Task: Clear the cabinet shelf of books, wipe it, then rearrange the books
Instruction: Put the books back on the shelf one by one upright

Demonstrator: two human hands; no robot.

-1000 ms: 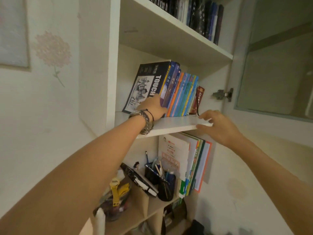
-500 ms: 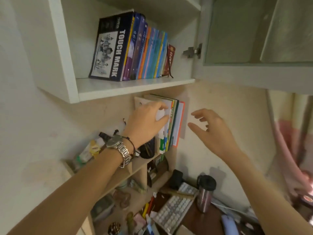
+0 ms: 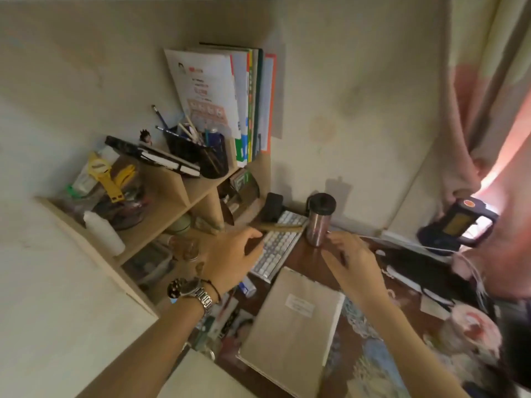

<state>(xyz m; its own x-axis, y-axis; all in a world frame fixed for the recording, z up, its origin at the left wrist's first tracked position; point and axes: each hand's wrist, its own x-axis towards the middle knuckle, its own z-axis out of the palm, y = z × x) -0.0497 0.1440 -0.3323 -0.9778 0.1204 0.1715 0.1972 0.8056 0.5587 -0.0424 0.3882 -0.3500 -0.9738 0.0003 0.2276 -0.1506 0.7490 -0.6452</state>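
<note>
I take the travel mug [image 3: 318, 219] as my landmark; it stands upright on the counter [image 3: 304, 258], dark lid on top, against the back wall. My left hand [image 3: 233, 257] hovers to the left of the mug, over the near end of the keyboard [image 3: 278, 245], fingers loosely spread apart and gripping nothing; a metal watch [image 3: 192, 291] and a thin dark cord sit on that wrist. My right hand [image 3: 351, 261] is just to the right of the mug and slightly nearer me, fingers relaxed and a little bent, fingertips close to the mug's base (I cannot tell whether they touch it); nothing is held in it.

The keyboard lies at a slant left of the mug, with a wooden stick [image 3: 283, 227] across its far end. Nearer me than the mug lies a grey notebook [image 3: 291, 330], flat, with a small white label. Up and to the left of the mug stands a wooden desk rack [image 3: 169, 202]; on its top, a row of books [image 3: 230, 101] stands upright against the wall, a black pen cup [image 3: 201, 152] just left of them and a dark notebook lying tilted further left. The cabinet shelf itself is out of view, only a pale edge at the very top. Far right of the mug, a dark lamp [image 3: 457, 225] sits beside a pink curtain [image 3: 488, 110].
</note>
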